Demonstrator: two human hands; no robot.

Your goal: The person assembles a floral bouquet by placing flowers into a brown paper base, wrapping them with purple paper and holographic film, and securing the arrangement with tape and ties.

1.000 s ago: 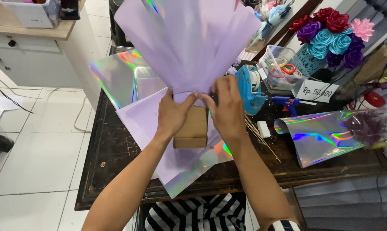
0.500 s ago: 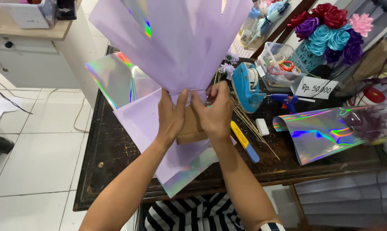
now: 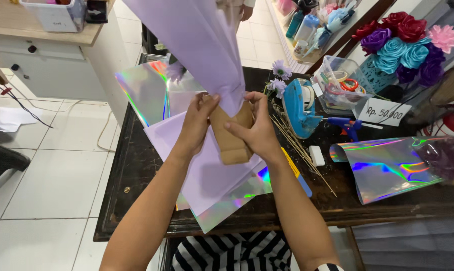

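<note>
Dark wooden worktable (image 3: 136,165) stands on a white tiled floor (image 3: 51,185), with a pale counter (image 3: 46,35) beyond at upper left.

Nearest the wearer, flat lilac sheets (image 3: 212,175) lie on iridescent foil (image 3: 227,203) at the table's front edge. Above them both hands close round a lilac paper wrap (image 3: 197,45) gathered about a brown cardboard handle (image 3: 232,138): left hand (image 3: 197,123) pinches the gathered paper from the left, right hand (image 3: 257,130) clamps handle and paper from the right. The bundle is held clear of the table, fanning upward out of view.

Right of the hands: thin sticks (image 3: 299,150), a blue tape dispenser (image 3: 299,108), a curled foil sheet (image 3: 387,165). Farther back: a clear tub of tape rolls (image 3: 337,80), a white slanted price card (image 3: 384,111), and a bunch of red, purple and teal fabric roses (image 3: 402,45).

Against the picture half a second back, the brown handle has tilted, its lower end swung toward the right, and more of it is exposed below the hands.
</note>
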